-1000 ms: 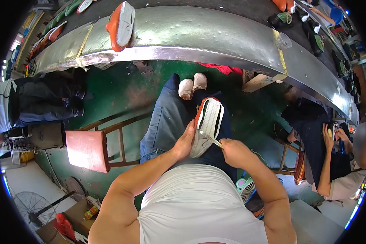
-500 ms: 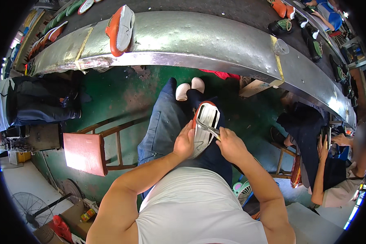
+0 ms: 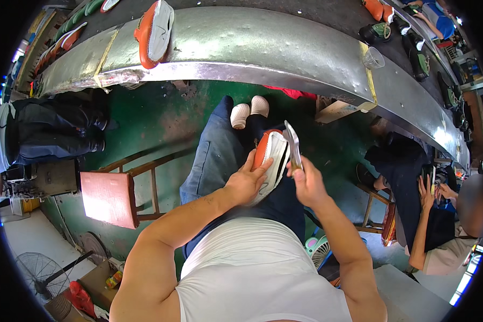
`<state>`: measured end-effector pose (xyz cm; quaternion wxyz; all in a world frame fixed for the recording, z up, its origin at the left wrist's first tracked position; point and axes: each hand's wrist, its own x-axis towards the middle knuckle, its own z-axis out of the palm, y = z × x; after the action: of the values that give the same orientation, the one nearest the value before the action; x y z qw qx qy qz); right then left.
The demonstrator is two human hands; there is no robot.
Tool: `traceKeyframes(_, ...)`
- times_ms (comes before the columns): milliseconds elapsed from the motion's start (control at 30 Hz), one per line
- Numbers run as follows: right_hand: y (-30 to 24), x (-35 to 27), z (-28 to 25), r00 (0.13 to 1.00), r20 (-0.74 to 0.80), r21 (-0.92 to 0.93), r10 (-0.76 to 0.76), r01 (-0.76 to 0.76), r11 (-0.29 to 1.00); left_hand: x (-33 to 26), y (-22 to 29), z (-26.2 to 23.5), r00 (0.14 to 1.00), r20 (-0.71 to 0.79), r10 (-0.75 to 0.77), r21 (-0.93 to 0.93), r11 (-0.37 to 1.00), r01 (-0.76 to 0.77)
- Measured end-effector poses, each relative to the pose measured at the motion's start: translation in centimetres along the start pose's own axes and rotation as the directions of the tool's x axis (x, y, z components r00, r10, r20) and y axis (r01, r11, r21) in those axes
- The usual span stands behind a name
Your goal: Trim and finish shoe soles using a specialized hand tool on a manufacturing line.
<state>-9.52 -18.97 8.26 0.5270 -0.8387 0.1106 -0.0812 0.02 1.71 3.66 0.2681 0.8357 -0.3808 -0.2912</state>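
Observation:
My left hand (image 3: pixel 248 180) grips an orange shoe (image 3: pixel 262 150) above my lap, its fingers around the side. The shoe's pale underside faces up and to the right, with a dark slot along it. Just right of the shoe, my right hand (image 3: pixel 309 181) is closed on a steel hand tool (image 3: pixel 292 140) with a curved metal head and a yellowish-brown handle. The head points up and away from me, close beside the shoe's edge. I cannot tell the tool's exact kind or whether it touches the shoe.
A metal-edged bench (image 3: pixel 225 40) curves across ahead, bearing another orange shoe (image 3: pixel 154 35), a clear cup (image 3: pixel 373 57) and several dark shoes. A pink-topped stool (image 3: pixel 108 199) stands left. A co-worker (image 3: pixel 440 247) sits right; a standing person's legs (image 3: pixel 59 129) show at left. Fans stand behind.
The tool has lifted off the shoe's underside and swung upright to the right with my right hand. My left hand has tilted the shoe, showing more of its orange side.

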Motion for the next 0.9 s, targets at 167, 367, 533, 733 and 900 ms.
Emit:
traceKeyframes(167,0.2,0.0,0.3,0.943,0.28,-0.351,0.179,-0.072,0.933,-2.6,-2.0,1.6,0.998,-0.044,-0.042,-0.29,0.957,0.028)
traceKeyframes(367,0.6,-1.8,0.6,0.906,0.335,-0.303,0.258,-0.156,0.94,-2.3,-3.7,1.8,0.993,-0.058,-0.105,-0.448,0.892,0.068)
traceKeyframes(533,0.3,-3.3,1.2,0.869,0.341,-0.417,0.358,-0.201,0.886,-2.4,-3.2,1.0,0.992,0.07,-0.106,-0.511,0.85,0.127)
traceKeyframes(733,2.7,-5.2,0.2,0.888,0.311,-0.122,0.339,-0.317,0.941,-1.9,-1.7,-1.7,0.964,0.259,-0.052,-0.492,0.852,0.178)
traceKeyframes(900,5.1,-9.0,0.9,0.907,0.123,0.321,0.402,-0.42,0.849,-2.2,1.9,-9.5,0.999,0.033,0.011,-0.117,0.993,-0.007)
